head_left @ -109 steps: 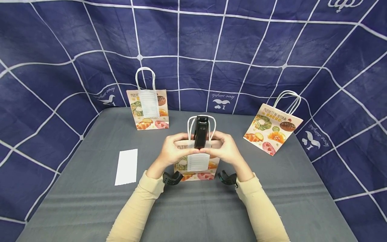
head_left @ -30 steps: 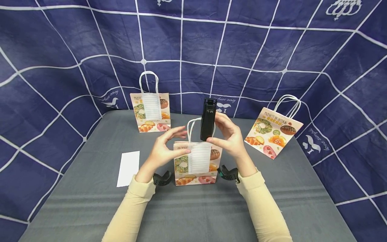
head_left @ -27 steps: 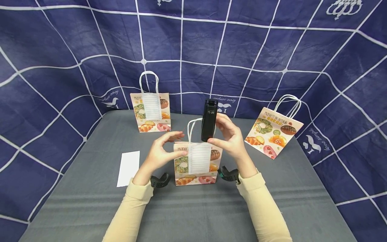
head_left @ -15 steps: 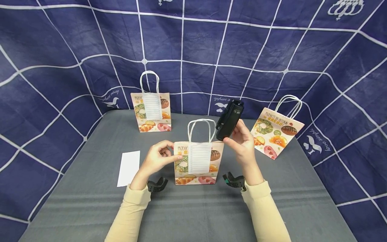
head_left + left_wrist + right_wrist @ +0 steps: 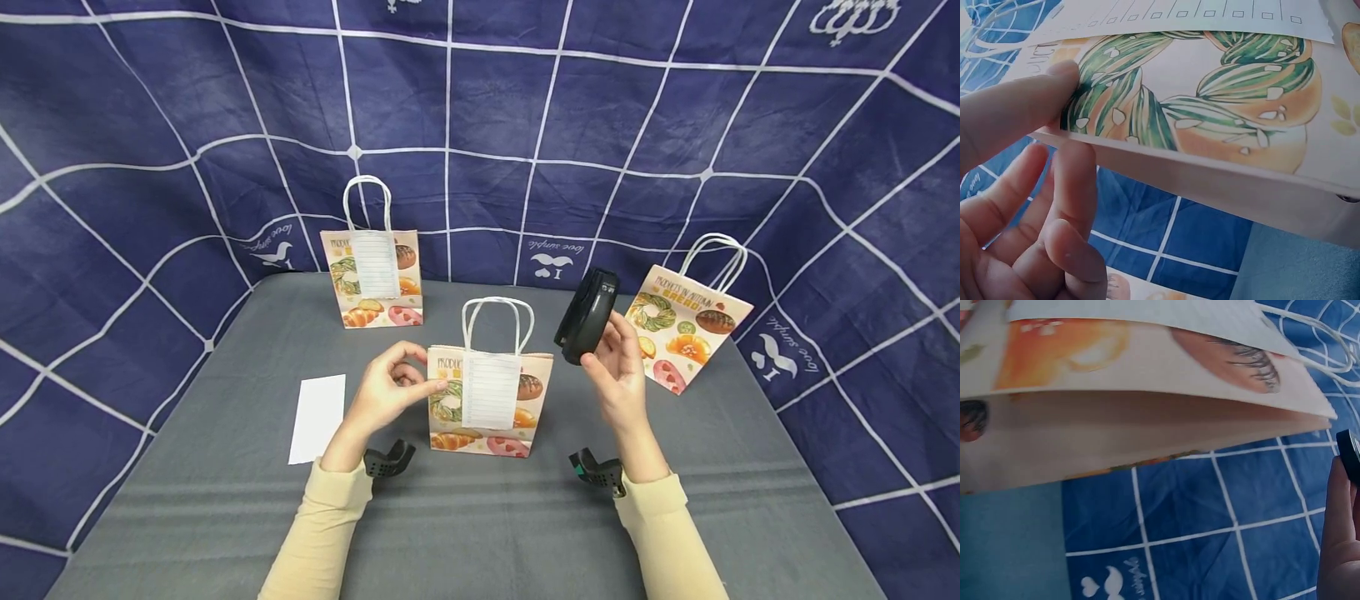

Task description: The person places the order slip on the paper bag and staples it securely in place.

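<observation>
Your left grip [image 5: 384, 392] pinches the front bag [image 5: 480, 442] at its upper left edge; the bag stands on the bench [image 5: 480, 521] just right of that grip, with a lined slip [image 5: 490, 390] on its face. Your right grip [image 5: 618, 379] holds a black stapler [image 5: 590, 317], tilted and apart from the bag. Beyond your left grip stands a second bag [image 5: 384, 309]; a white sheet [image 5: 317, 419] lies left of that grip.

The site is a curtained tabletop workspace, indicated by a grey table [image 5: 480, 525] enclosed on three sides by blue gridded fabric [image 5: 491, 100].
</observation>
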Motion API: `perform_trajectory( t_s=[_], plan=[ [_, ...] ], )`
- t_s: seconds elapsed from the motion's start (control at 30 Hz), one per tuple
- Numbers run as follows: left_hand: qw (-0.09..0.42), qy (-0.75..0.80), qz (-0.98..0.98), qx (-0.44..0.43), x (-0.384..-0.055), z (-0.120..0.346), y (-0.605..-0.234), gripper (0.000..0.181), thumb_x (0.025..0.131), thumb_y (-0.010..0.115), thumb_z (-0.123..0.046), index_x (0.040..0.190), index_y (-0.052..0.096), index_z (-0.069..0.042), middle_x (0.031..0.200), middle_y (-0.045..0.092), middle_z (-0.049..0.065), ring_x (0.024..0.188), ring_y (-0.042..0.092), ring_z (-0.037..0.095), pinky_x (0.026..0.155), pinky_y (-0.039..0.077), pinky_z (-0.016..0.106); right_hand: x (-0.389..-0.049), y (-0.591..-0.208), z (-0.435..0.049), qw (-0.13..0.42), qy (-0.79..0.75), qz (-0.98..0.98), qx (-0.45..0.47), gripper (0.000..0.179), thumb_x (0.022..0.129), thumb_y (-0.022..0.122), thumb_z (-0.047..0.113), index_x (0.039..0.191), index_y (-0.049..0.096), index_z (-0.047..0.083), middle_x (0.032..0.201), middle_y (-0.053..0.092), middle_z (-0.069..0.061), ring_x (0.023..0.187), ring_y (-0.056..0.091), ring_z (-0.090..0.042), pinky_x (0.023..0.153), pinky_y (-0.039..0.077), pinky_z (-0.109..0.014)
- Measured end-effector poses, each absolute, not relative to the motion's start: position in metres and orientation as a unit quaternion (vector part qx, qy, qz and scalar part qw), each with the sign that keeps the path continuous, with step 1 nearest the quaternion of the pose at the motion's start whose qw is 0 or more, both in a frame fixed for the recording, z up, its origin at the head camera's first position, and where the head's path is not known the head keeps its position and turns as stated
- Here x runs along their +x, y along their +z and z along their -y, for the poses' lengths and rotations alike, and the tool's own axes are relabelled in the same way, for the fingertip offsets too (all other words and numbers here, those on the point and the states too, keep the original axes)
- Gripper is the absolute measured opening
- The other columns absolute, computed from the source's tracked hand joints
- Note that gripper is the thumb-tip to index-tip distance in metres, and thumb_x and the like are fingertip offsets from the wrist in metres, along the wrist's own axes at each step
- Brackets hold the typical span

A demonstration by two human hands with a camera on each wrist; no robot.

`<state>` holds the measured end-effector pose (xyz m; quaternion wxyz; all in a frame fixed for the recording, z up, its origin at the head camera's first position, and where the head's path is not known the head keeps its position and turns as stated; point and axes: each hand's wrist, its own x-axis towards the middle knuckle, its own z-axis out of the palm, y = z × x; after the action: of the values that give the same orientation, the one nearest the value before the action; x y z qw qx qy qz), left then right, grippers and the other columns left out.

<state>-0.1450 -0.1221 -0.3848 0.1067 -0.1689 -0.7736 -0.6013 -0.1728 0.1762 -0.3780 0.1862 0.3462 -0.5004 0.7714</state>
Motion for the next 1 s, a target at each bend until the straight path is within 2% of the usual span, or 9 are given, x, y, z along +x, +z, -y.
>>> perform_trajectory(
  t_s=[0.1, 0.23, 0.37, 0.47, 0.57, 0.67, 0.8, 1.0],
  plan=[
    [0.098, -0.606, 0.770, -0.174, -0.143, 0.124, -0.382, 0.027, 0.071, 0.078, 0.006, 0.088, 0.056, 0.006, 0.067, 0.058, 0.016, 0.057, 0.055, 0.014, 0.049, 0.041, 0.021, -0.171, -0.383, -0.180, 0.183, 0.774, 0.505, 0.336, 0.052, 0.089, 0.064, 0.005, 0.136, 0.043, 0.010, 0.126, 0.051, -0.009, 0.112, 0.052, -0.022, 0.088, 0.048, -0.029],
    [0.084, -0.596, 0.773, -0.200, -0.144, 0.127, -0.383, 0.016, 0.072, 0.076, 0.007, 0.080, 0.062, 0.008, 0.069, 0.060, 0.015, 0.058, 0.055, 0.012, 0.054, 0.047, 0.021, -0.169, -0.391, -0.185, 0.172, 0.776, 0.515, 0.321, 0.050, 0.093, 0.055, 0.001, 0.140, 0.039, 0.010, 0.130, 0.047, -0.008, 0.114, 0.052, -0.022, 0.087, 0.050, -0.031],
    [0.079, -0.588, 0.779, -0.204, -0.145, 0.128, -0.383, 0.010, 0.075, 0.073, 0.007, 0.081, 0.066, 0.010, 0.070, 0.064, 0.017, 0.059, 0.058, 0.012, 0.055, 0.049, 0.022, -0.166, -0.401, -0.191, 0.168, 0.771, 0.531, 0.309, 0.045, 0.096, 0.048, -0.001, 0.139, 0.042, 0.009, 0.129, 0.046, -0.007, 0.115, 0.053, -0.020, 0.085, 0.051, -0.034],
    [0.087, -0.586, 0.784, -0.188, -0.145, 0.127, -0.382, 0.008, 0.078, 0.070, 0.007, 0.084, 0.066, 0.011, 0.073, 0.065, 0.020, 0.060, 0.061, 0.016, 0.056, 0.050, 0.021, -0.165, -0.409, -0.196, 0.169, 0.768, 0.540, 0.300, 0.041, 0.097, 0.044, -0.003, 0.136, 0.046, 0.006, 0.129, 0.048, -0.007, 0.113, 0.055, -0.019, 0.085, 0.051, -0.033],
    [0.102, -0.585, 0.787, -0.168, -0.148, 0.125, -0.382, 0.009, 0.080, 0.068, 0.007, 0.087, 0.066, 0.012, 0.077, 0.066, 0.022, 0.062, 0.064, 0.026, 0.057, 0.049, 0.019, -0.163, -0.418, -0.201, 0.162, 0.773, 0.541, 0.290, 0.038, 0.097, 0.042, -0.005, 0.134, 0.048, 0.004, 0.129, 0.048, -0.008, 0.110, 0.056, -0.018, 0.083, 0.052, -0.033],
    [0.113, -0.591, 0.785, -0.150, -0.152, 0.123, -0.381, 0.009, 0.082, 0.068, 0.006, 0.088, 0.066, 0.012, 0.080, 0.066, 0.024, 0.065, 0.065, 0.034, 0.056, 0.048, 0.018, -0.160, -0.426, -0.205, 0.152, 0.782, 0.537, 0.278, 0.038, 0.097, 0.041, -0.007, 0.132, 0.050, 0.003, 0.131, 0.048, -0.007, 0.107, 0.058, -0.017, 0.082, 0.052, -0.032],
    [0.121, -0.599, 0.781, -0.128, -0.161, 0.121, -0.381, 0.011, 0.083, 0.067, 0.004, 0.089, 0.066, 0.012, 0.080, 0.066, 0.026, 0.065, 0.065, 0.034, 0.056, 0.046, 0.017, -0.157, -0.436, -0.209, 0.136, 0.788, 0.539, 0.264, 0.040, 0.095, 0.040, -0.010, 0.132, 0.048, 0.002, 0.131, 0.047, -0.007, 0.109, 0.056, -0.017, 0.082, 0.052, -0.031],
    [0.122, -0.608, 0.781, -0.078, -0.179, 0.119, -0.379, 0.014, 0.084, 0.067, 0.001, 0.092, 0.065, 0.013, 0.081, 0.066, 0.025, 0.070, 0.065, 0.039, 0.058, 0.047, 0.017, -0.154, -0.451, -0.217, 0.121, 0.772, 0.566, 0.262, 0.059, 0.082, 0.054, -0.021, 0.137, 0.039, -0.005, 0.129, 0.047, -0.008, 0.112, 0.054, -0.018, 0.079, 0.052, -0.025]
  ],
)
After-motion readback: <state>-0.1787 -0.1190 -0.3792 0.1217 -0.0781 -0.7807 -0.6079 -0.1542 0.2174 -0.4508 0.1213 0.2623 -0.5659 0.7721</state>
